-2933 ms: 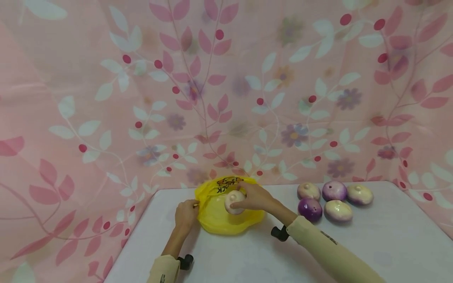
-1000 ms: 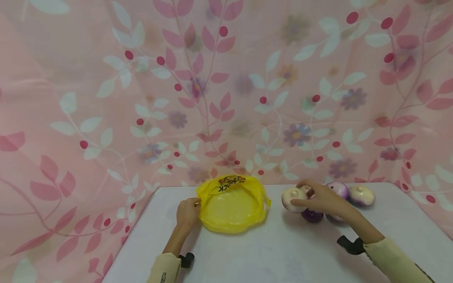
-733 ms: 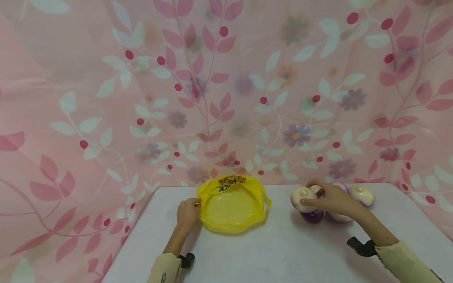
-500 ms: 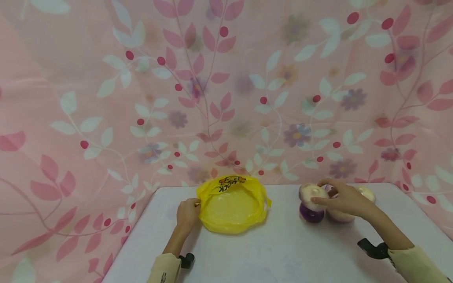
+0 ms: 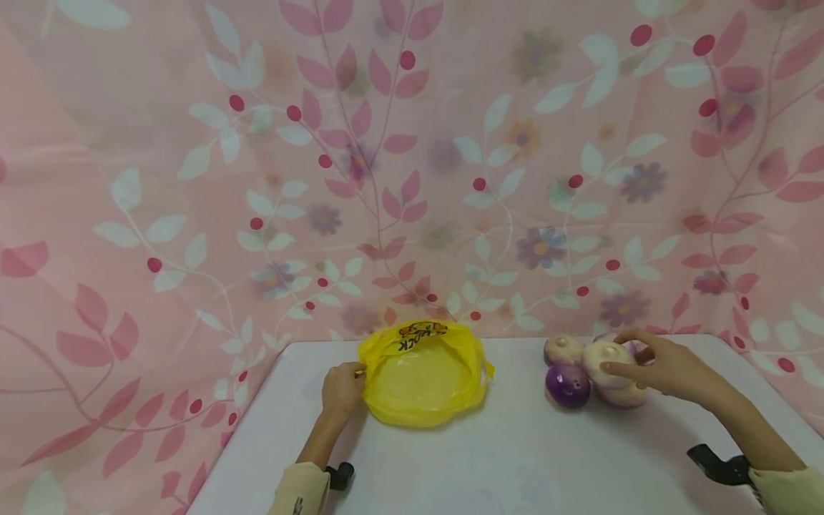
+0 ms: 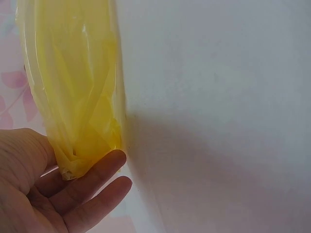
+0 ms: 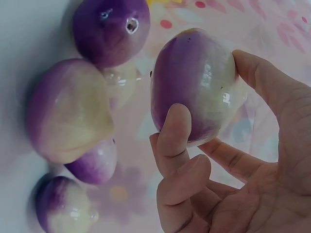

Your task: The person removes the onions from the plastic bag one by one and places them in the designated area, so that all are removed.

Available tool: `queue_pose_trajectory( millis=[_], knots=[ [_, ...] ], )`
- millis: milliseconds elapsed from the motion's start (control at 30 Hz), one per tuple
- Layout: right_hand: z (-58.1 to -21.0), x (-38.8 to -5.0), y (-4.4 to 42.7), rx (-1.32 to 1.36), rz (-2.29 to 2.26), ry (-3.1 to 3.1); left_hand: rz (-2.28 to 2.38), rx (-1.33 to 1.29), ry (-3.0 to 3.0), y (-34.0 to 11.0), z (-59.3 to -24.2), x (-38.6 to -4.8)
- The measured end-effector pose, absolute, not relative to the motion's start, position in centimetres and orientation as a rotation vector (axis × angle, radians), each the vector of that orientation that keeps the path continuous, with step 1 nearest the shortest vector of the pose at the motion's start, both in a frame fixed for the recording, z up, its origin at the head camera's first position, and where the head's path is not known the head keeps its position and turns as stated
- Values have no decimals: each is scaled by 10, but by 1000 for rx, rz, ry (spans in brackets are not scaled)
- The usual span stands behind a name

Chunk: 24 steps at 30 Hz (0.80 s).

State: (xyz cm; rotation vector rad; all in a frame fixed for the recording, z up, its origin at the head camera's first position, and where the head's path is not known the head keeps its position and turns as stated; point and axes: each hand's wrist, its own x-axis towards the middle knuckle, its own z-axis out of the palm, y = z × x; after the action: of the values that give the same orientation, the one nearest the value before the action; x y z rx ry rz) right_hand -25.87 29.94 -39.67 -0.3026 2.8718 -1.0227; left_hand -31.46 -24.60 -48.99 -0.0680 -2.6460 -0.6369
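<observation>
My left hand [image 5: 342,390] pinches the left rim of a yellow plastic bag [image 5: 421,415], which lies with its mouth wide toward me and dark lettering on its back flap. In the left wrist view the bag's edge [image 6: 82,97] hangs between thumb and fingers. On the right, my right hand [image 5: 672,368] grips a glossy purple-and-cream turnip [image 5: 605,361], holding it above other turnips. Its thumb and fingers curl round the turnip [image 7: 189,87] in the right wrist view. Below are a dark purple turnip [image 5: 568,386] and a pale one [image 5: 563,350]; the hand partly hides the rest.
Several turnips sit close together at the back right, among them a half-purple one [image 7: 65,206]. A white-covered table [image 5: 489,465] carries everything, with a pink floral cloth [image 5: 412,179] hanging behind its back edge. Black wrist cameras [image 5: 717,465] stick out below the hands.
My right hand has carried the turnip from the bag's mouth rightward to above the other turnips, uncovering the pale and dark purple ones at left. The left hand keeps its hold on the bag.
</observation>
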Motion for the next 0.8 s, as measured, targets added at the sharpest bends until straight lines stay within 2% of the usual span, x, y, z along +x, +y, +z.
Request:
queue_pose_trajectory(
  millis=[800],
  knots=[
    [-410,-246,359,-63,-1022,2790,-651,-74,-2641,-244,-491,-313]
  ],
)
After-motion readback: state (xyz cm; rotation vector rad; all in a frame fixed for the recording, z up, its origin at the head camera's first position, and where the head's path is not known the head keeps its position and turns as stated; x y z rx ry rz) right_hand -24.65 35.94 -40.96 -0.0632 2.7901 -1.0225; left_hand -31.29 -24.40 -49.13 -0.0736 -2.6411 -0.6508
